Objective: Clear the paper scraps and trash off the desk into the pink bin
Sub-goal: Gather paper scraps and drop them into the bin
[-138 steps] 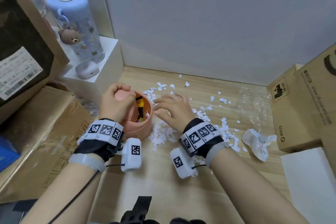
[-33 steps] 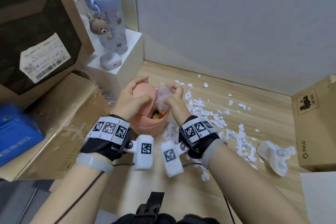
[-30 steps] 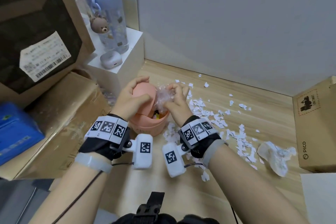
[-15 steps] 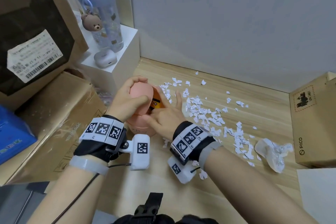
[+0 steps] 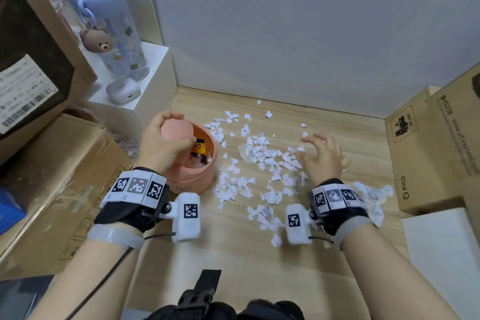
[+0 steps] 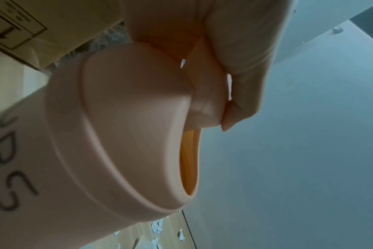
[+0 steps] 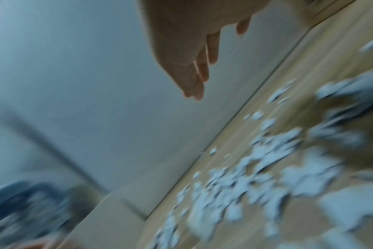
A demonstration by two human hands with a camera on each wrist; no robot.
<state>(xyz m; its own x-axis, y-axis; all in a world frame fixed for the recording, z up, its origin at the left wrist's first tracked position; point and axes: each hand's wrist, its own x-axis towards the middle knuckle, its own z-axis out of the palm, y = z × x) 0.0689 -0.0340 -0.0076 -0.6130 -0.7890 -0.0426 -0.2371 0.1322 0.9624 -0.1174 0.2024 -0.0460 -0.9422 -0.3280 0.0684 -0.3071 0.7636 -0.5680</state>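
On the wooden tabletop (image 5: 233, 254), our left hand (image 5: 162, 143) grips the round pink plastic bin (image 5: 193, 176) lid open while our right hand (image 5: 323, 157), fingers (image 5: 309, 140) spread and empty, hovers over torn white paper scraps (image 5: 265, 161), which we judge it must gather next.

White paper scraps (image 5: 262, 161) beside pink bin (image 5: 193, 176)

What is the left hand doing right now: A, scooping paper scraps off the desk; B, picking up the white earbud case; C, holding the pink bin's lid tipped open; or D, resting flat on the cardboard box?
C: the left hand grips the swing lid of the pink bin, keeping it tipped so the trash inside shows, while the right hand is open over the paper scraps.
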